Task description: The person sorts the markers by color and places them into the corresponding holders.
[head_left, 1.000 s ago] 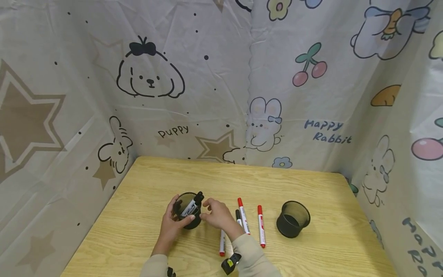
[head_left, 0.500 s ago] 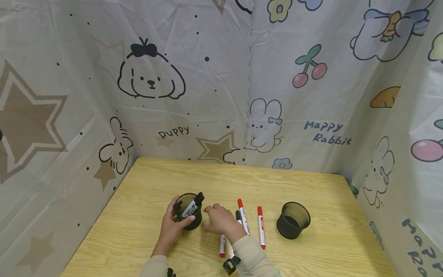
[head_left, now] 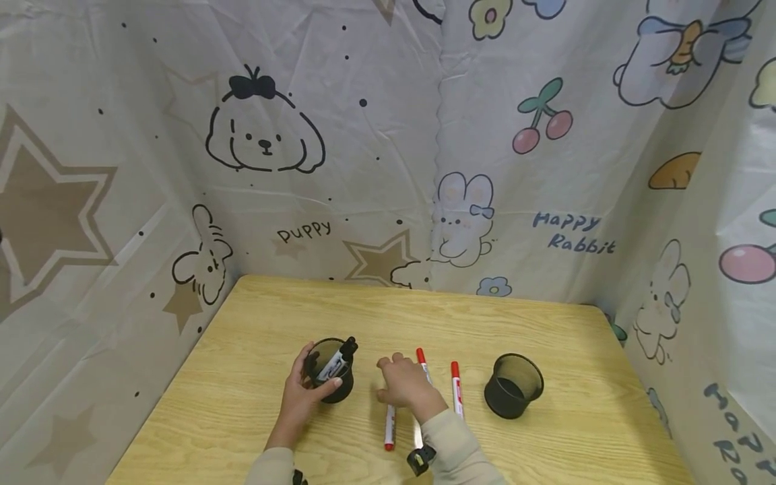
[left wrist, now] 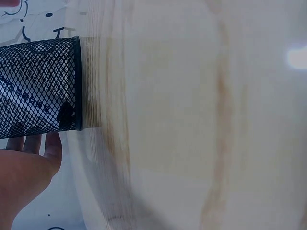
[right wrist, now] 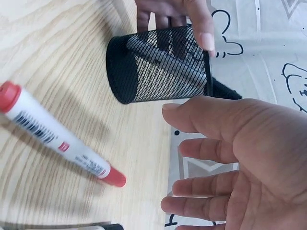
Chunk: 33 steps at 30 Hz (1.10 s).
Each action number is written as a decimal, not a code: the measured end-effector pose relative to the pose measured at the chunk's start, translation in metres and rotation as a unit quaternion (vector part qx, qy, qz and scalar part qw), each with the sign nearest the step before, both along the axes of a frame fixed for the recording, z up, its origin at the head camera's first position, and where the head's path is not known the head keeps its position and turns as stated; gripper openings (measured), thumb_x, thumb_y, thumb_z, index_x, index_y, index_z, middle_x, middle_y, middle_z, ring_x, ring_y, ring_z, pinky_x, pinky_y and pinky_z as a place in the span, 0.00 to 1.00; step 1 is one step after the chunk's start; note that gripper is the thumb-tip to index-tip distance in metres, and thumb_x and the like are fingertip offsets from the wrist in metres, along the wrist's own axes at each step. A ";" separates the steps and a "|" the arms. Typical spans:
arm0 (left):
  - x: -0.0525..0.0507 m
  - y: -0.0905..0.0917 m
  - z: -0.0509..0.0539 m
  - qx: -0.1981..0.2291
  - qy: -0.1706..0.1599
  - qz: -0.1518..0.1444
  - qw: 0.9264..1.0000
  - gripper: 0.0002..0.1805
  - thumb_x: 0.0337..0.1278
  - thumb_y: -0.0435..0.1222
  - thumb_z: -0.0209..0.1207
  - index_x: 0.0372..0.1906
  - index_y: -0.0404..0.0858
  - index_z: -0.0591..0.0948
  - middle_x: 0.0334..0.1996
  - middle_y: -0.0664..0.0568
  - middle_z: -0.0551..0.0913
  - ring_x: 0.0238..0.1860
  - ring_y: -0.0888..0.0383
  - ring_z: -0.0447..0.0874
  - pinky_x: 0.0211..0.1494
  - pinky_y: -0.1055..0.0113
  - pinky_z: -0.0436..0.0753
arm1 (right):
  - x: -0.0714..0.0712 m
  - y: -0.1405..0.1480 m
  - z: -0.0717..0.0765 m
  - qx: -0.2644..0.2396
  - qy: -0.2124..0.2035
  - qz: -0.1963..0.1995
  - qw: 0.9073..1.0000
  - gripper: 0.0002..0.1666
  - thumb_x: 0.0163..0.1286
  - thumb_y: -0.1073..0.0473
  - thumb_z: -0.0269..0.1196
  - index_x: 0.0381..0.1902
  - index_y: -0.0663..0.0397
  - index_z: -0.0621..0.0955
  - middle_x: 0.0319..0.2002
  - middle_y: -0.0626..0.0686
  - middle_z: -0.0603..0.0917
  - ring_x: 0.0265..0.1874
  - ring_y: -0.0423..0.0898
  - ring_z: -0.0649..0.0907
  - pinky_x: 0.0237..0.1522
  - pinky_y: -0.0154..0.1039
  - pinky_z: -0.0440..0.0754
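Tan sleeves [head_left: 271,466] cover both arms. Farthest left, the left hand [head_left: 297,399] grips a black mesh cup [head_left: 342,393], its thumb in front and its fingers curled round the back. Inside the cup leans a black-and-white marker [head_left: 333,366] with its black cap poking up over the rim; maybe more than one, but the mesh makes it hard to tell. Just right of the cup, a red-ended marker [head_left: 390,428] lies on the yellow wood table [head_left: 364,316]. The right hand [head_left: 405,384] hides its far end from the head view, its fingers apart and a little bent. Next come a red-capped marker [head_left: 421,358] and a second red-capped marker [head_left: 457,387], both partly hidden by that arm. Last, another black cup [head_left: 506,399] stands near the table's right side.
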<state>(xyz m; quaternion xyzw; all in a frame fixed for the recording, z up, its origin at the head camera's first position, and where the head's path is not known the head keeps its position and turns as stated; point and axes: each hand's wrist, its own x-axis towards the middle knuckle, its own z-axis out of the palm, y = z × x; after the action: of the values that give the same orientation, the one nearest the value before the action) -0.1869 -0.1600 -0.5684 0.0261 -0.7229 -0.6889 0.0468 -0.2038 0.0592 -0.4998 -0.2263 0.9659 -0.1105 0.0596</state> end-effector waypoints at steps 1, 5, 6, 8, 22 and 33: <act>0.000 0.000 0.002 -0.001 0.000 -0.001 1.000 0.50 0.41 0.33 0.72 0.71 0.47 0.57 0.66 0.39 0.60 0.63 0.39 0.59 0.60 0.46 0.61 | 0.000 0.001 0.000 0.003 0.001 -0.002 1.000 0.31 0.49 0.51 0.70 0.52 0.56 0.78 0.39 0.56 0.77 0.33 0.51 0.79 0.32 0.44 0.77; 0.001 0.001 0.007 0.004 0.003 -0.003 1.000 0.50 0.41 0.33 0.72 0.71 0.47 0.57 0.66 0.38 0.60 0.62 0.39 0.60 0.59 0.46 0.62 | -0.001 0.006 -0.003 0.017 0.009 -0.008 1.000 0.31 0.49 0.50 0.70 0.51 0.55 0.78 0.38 0.55 0.76 0.33 0.51 0.78 0.33 0.45 0.77; 0.002 0.001 0.008 0.002 0.005 -0.003 1.000 0.50 0.42 0.33 0.71 0.71 0.46 0.57 0.66 0.38 0.60 0.62 0.39 0.60 0.59 0.45 0.62 | -0.001 0.006 -0.004 0.021 0.011 -0.010 1.000 0.30 0.49 0.50 0.70 0.50 0.55 0.78 0.38 0.55 0.76 0.33 0.51 0.78 0.33 0.46 0.77; 0.001 0.000 0.003 -0.002 0.004 0.001 1.000 0.49 0.42 0.33 0.71 0.70 0.49 0.57 0.66 0.41 0.60 0.62 0.40 0.61 0.59 0.46 0.62 | -0.002 0.008 -0.006 0.029 0.013 -0.012 0.999 0.30 0.49 0.50 0.70 0.50 0.54 0.78 0.37 0.55 0.76 0.33 0.51 0.78 0.34 0.47 0.76; 0.000 -0.001 -0.002 -0.016 0.010 0.009 1.000 0.49 0.40 0.34 0.72 0.70 0.51 0.58 0.65 0.43 0.63 0.61 0.40 0.62 0.59 0.47 0.62 | -0.002 0.025 -0.015 0.022 0.018 -0.024 0.999 0.24 0.49 0.54 0.70 0.43 0.57 0.77 0.32 0.55 0.75 0.34 0.53 0.77 0.29 0.50 0.75; 0.000 -0.001 -0.007 -0.016 0.005 0.007 1.000 0.49 0.40 0.35 0.72 0.69 0.53 0.59 0.65 0.45 0.63 0.62 0.41 0.61 0.60 0.48 0.61 | -0.001 0.032 -0.025 0.015 0.013 -0.049 0.999 0.22 0.44 0.59 0.70 0.39 0.58 0.76 0.32 0.58 0.74 0.33 0.56 0.77 0.28 0.50 0.75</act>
<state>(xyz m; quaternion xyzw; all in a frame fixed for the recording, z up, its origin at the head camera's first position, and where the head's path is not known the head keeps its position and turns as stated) -0.1869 -0.1608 -0.5753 0.0271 -0.7334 -0.6770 0.0560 -0.2045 0.0916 -0.5246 -0.1795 0.9780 -0.0962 0.0453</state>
